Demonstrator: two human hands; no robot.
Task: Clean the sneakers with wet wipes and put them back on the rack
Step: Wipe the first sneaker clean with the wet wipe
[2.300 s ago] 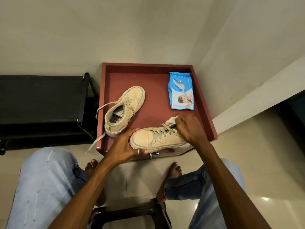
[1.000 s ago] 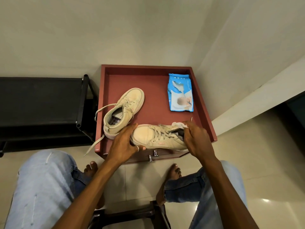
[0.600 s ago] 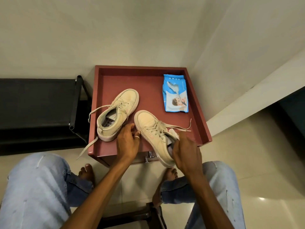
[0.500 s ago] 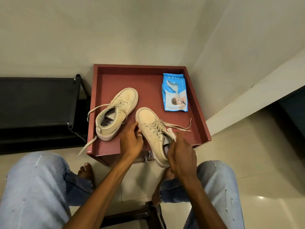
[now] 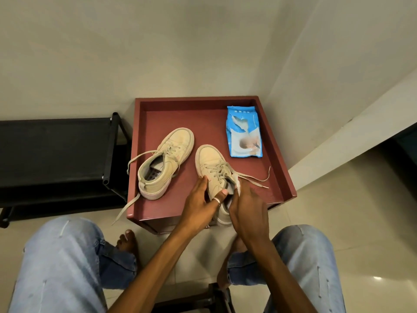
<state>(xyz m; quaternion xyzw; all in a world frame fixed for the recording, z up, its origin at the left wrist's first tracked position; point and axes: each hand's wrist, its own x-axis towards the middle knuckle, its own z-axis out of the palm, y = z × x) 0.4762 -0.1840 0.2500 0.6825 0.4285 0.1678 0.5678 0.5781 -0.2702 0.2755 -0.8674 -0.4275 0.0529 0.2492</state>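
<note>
Cleaning seems midway: at the surface's [image 5: 203,118] near edge the left hand [image 5: 198,206] grips one sneaker [image 5: 212,168] while the right hand [image 5: 246,208] pinches a wipe [image 5: 237,181] against its heel, the other sneaker [image 5: 167,159] alongside, neither on the rack [image 5: 56,150].

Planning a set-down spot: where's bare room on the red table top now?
Free: back strip between table rim, far sneaker and wipes pack. Crowded: front, where left hand grips near sneaker, right hand holds wipe; laces trail front-right.
</note>
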